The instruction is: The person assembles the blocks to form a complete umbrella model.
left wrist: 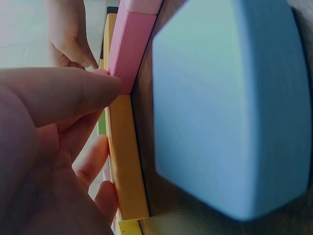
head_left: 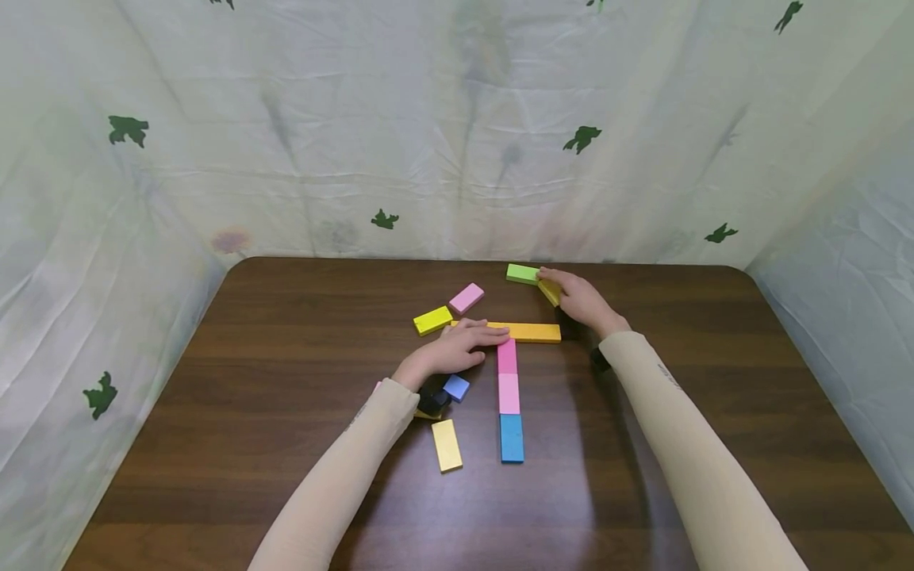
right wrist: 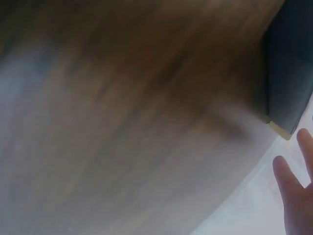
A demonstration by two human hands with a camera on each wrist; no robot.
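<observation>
My left hand (head_left: pixel 460 346) lies over a long orange block (head_left: pixel 535 333), its extended fingertips where that block meets a pink block (head_left: pixel 507 357). In the left wrist view the thumb's tip is at the pink block's end, other fingers along the orange block (left wrist: pixel 126 156). Below the pink block, a lighter pink block (head_left: pixel 508 394) and a blue block (head_left: pixel 511 438) continue a straight column. My right hand (head_left: pixel 581 303) reaches over a yellow block (head_left: pixel 549 292), fingertips at a green block (head_left: pixel 521 274). In the right wrist view two fingers (right wrist: pixel 288 183) stand extended and spread, near a dark block (right wrist: pixel 291 73).
A bright yellow block (head_left: pixel 432 320) and a pale pink block (head_left: pixel 466 298) lie left of the orange block's end. Nearer me are a small blue block (head_left: pixel 456 388) and a cream block (head_left: pixel 447 446). A pale cloth (head_left: pixel 428 159) hangs behind the wooden table (head_left: pixel 300 357).
</observation>
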